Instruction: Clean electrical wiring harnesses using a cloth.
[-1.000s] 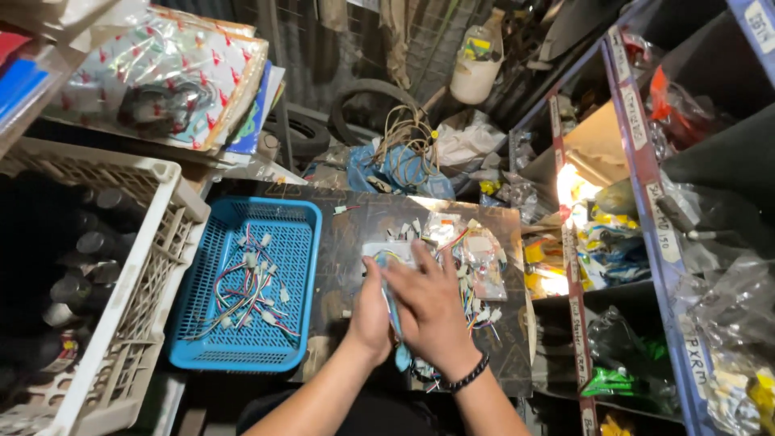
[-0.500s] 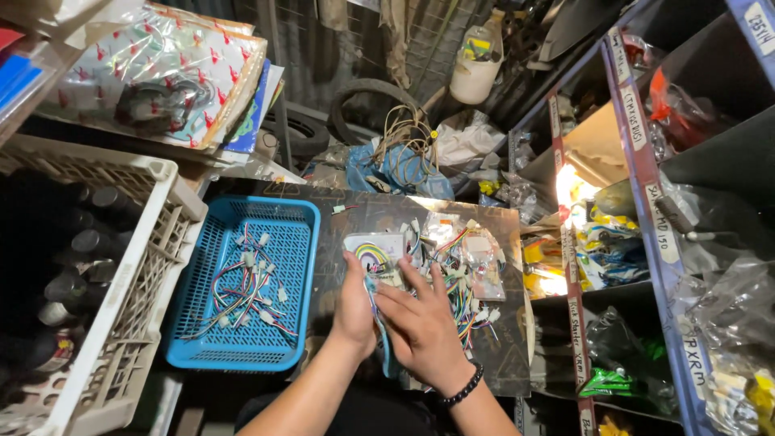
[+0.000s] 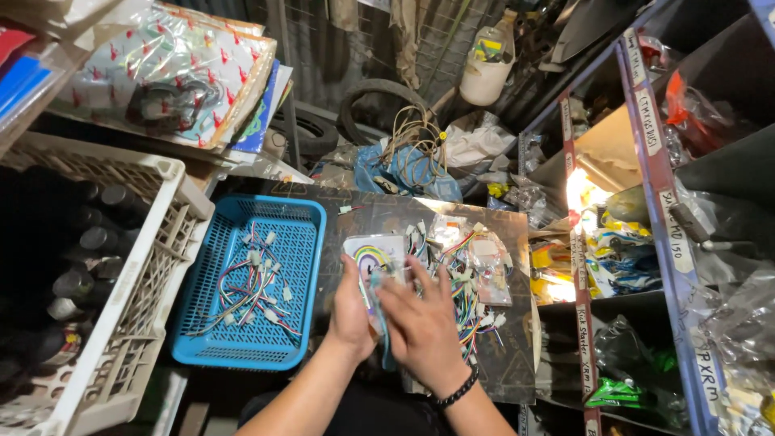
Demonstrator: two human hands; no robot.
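Near the middle of the dark, scuffed counter (image 3: 484, 222), I have both hands on a small clear plastic packet holding a coil of multicoloured wires (image 3: 373, 260). Compared with a second ago, my hands have drifted left and nearer, away from the loose heap of coloured wire harnesses with white connectors (image 3: 472, 278), and the packet now shows plainly above my fingers where before it was mostly covered. I judge that the packet has been picked out of the heap and is now being handled on its own. My left hand (image 3: 353, 311) is curled around the packet's near left edge, gripping it from below, thumb up along the side. My right hand (image 3: 421, 323), with a black bracelet at the wrist, lies flat and spread over the packet's near right corner, fingers fanned towards the heap; it presses rather than clasps, and a pale blue strip shows beneath it, though I cannot tell what that is. The packet sits just far of both hands, touching them, with the heap just to its right. Well to the left, the blue plastic mesh basket (image 3: 303, 214) holds more wire harnesses, apart from my hands.
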